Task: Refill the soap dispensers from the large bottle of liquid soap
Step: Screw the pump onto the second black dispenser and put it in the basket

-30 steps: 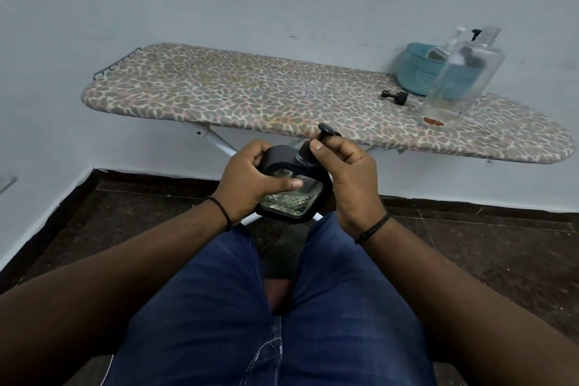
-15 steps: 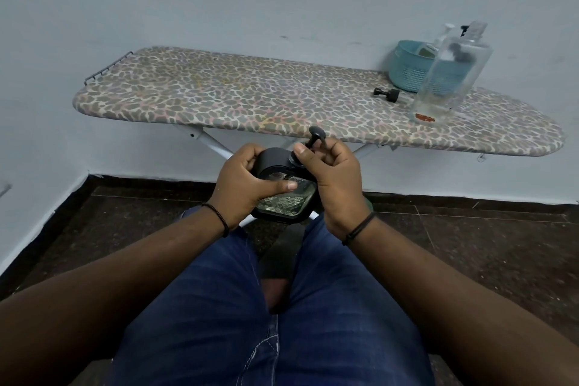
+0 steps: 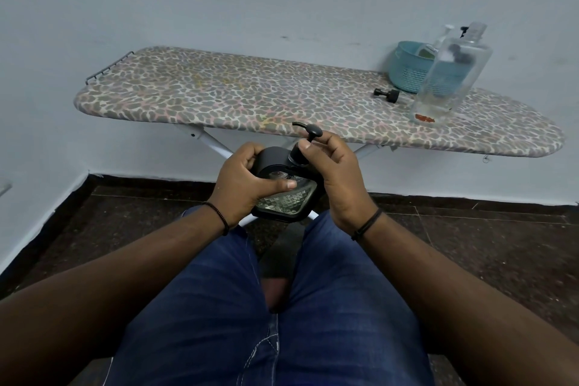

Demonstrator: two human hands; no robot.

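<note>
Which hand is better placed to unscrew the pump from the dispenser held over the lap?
Right. The right hand already pinches the pump at its neck, while the left hand grips the dispenser body and steadies it.

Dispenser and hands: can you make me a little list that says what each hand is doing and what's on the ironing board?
left hand: grips the dispenser body, above the lap
right hand: fingers curled round the pump collar
pump: on the dispenser; whether screwed tight is unclear
board: holds a loose pump, a big bottle and a basket
big bottle: clear, upright, at the board's right end
basket: teal, behind the bottle, with more bottles inside
</note>
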